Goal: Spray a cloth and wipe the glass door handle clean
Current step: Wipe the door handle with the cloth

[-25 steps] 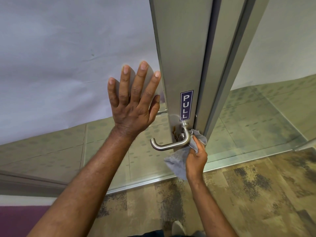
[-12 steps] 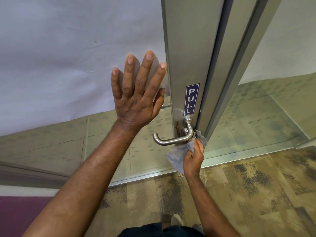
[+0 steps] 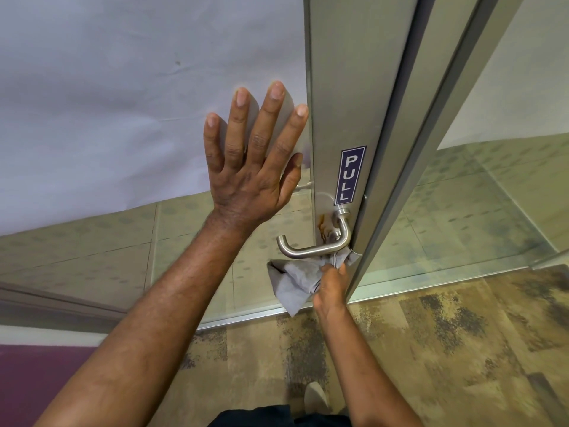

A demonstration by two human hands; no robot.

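A brushed metal lever handle (image 3: 311,249) sticks out of the grey door frame (image 3: 341,87), just below a blue PULL sticker (image 3: 350,175). Brown stains mark the frame beside the handle's base. My right hand (image 3: 331,285) grips a grey cloth (image 3: 294,280) and presses it up against the underside of the handle near its bend. My left hand (image 3: 251,161) lies flat with fingers spread on the frosted glass door panel (image 3: 123,87), left of the frame. No spray bottle is in view.
A second clear glass panel (image 3: 492,195) stands to the right of the frame. Patterned brown carpet (image 3: 446,349) covers the floor below. My shoe tip (image 3: 315,396) shows at the bottom edge, and a purple strip (image 3: 37,383) lies low on the left.
My right hand with the cloth has slid down from behind the handle's bend to its underside. My left hand stays flat on the glass.
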